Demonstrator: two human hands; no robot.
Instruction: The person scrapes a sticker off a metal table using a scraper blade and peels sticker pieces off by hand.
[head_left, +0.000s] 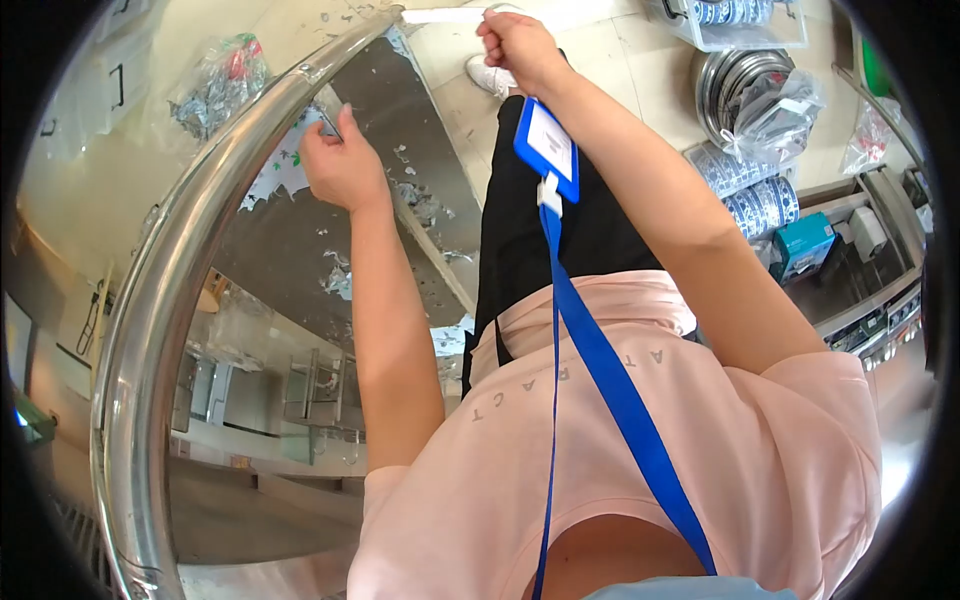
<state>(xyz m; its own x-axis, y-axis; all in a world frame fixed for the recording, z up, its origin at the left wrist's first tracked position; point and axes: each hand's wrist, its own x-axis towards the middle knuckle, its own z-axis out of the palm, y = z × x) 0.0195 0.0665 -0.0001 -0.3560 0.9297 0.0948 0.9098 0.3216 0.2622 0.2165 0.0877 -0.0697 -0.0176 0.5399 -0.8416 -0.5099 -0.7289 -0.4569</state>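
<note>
My left hand [340, 165] is closed over the steel panel [290, 255], pinching a small thin grey piece [328, 122] whose full shape is hidden. Patches of torn, peeling film [275, 170] cling to the panel near these fingers, and more scraps [338, 275] lie farther down it. At the top, my right hand [520, 50] grips one end of a long white strip [445, 16], which reaches left to the panel's far corner. A blue-framed badge [547, 148] hangs on a blue lanyard beside my right forearm.
A curved steel rail [165, 290] runs along the left. Crumpled plastic [220, 85] lies beyond it. At the right are stacked metal rings [735, 85], blue-and-white patterned stacks [760, 205], a teal box [803, 245] and a clear bin [740, 38]. My white shoe [492, 76] shows on the tiles.
</note>
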